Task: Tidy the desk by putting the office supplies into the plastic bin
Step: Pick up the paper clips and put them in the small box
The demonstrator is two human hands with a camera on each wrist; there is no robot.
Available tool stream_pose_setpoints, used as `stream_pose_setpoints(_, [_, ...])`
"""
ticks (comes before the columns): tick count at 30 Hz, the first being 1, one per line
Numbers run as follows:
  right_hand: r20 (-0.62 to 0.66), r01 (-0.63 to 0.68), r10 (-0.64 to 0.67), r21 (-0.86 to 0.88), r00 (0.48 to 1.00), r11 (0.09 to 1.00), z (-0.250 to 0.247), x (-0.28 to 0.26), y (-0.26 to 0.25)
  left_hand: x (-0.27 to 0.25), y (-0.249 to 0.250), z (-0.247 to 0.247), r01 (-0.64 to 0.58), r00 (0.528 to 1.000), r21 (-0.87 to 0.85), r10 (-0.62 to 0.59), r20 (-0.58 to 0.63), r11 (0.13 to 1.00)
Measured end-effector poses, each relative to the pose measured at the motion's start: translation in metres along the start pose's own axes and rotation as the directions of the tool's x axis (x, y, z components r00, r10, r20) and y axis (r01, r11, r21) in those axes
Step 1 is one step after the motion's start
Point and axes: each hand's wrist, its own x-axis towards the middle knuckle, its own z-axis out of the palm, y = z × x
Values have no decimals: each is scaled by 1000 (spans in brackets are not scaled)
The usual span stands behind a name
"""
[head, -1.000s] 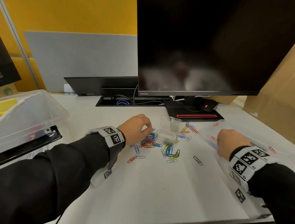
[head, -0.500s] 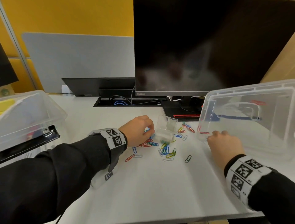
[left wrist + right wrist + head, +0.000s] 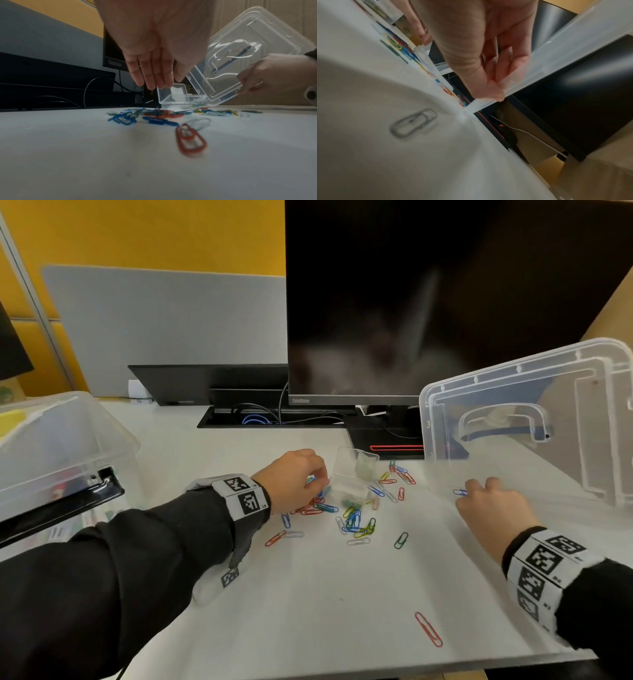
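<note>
Several coloured paper clips (image 3: pixel 352 518) lie scattered mid-desk around a small clear clip box (image 3: pixel 352 477) with its flap up. My left hand (image 3: pixel 320 479) hovers over the pile, its straight fingers (image 3: pixel 150 81) touching the box's (image 3: pixel 173 94) near edge and holding nothing. On the right, my right hand (image 3: pixel 479 487) pinches the lower rim of a big clear lid (image 3: pixel 534 422) with a moulded handle, tilted up off the desk; thumb and fingers (image 3: pixel 489 88) clamp that rim (image 3: pixel 539 65). The clear plastic bin (image 3: pixel 51 446) stands at far left.
A black clipboard (image 3: pixel 58 508) leans at the bin's front. The monitor (image 3: pixel 428 302) and its stand (image 3: pixel 387 440) rise behind the clips, with a cable tray (image 3: pixel 260 419) beside them. A single red clip (image 3: pixel 428 630) lies near the desk's front edge. Cardboard stands at the right.
My right hand has raised the clear lid from flat on the desk to a steep tilt. A red clip now lies near the front edge. My left hand shifted slightly toward the small box.
</note>
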Motion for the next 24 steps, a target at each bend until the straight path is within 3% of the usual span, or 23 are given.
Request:
stream_pose_setpoints(1, [66,-11,11,7,998,1000,0,-1,-3,0,0,0,3,1000,0,-3,6,1000])
stream_pose_setpoints(6, [35,-85,83,55,996,995,12,3,9,-1,1,0,-13,1000,4,13,5,1000])
stream_pose_setpoints(13, [153,-225,194,219,969,950,-1,3,18,-1,1,-1,-57,998,2,57,23,998])
stream_pose_setpoints(18, [255,-315,230,374,939,872,12,7,24,-1,0,0,-32,998,14,31,50,999])
stream_pose_setpoints(24, [243,-308,196,625,950,717,32,18,29,-5,6,-1,-108,994,0,108,36,994])
